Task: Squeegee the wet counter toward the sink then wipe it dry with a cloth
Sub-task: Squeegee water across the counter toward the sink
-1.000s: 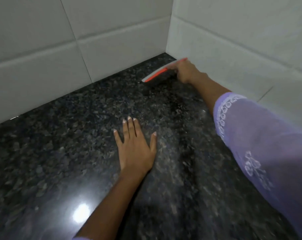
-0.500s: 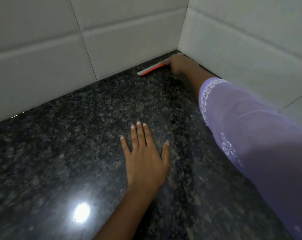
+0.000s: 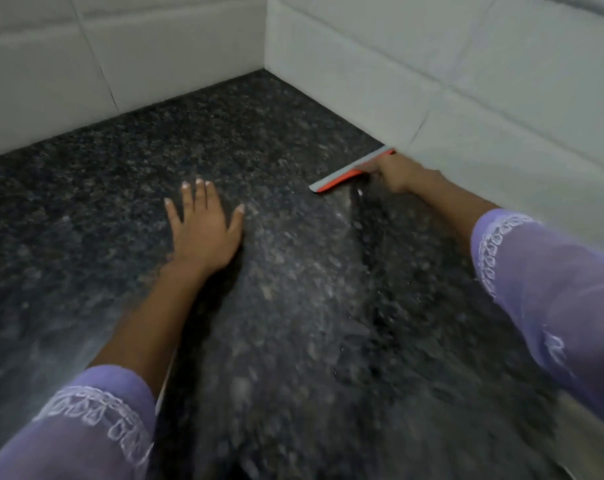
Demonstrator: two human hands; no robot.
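A dark speckled granite counter (image 3: 86, 202) fills the view. My right hand (image 3: 399, 173) grips the handle of a squeegee (image 3: 342, 176) with an orange body and a grey blade. The blade lies on the counter, its right end against the right tiled wall. My left hand (image 3: 203, 226) rests flat on the counter with fingers spread, left of the squeegee and apart from it. A pale wet streak (image 3: 345, 209) runs on the stone from the blade toward me. No sink and no cloth are in view.
White tiled walls meet in a corner at the back: one wall (image 3: 155, 57) along the far edge, one wall (image 3: 466, 81) along the right. Both arms wear purple sleeves with white trim (image 3: 501, 244).
My right hand has pulled the squeegee out of the far corner along the right wall toward me. My left hand has stayed flat on the counter.
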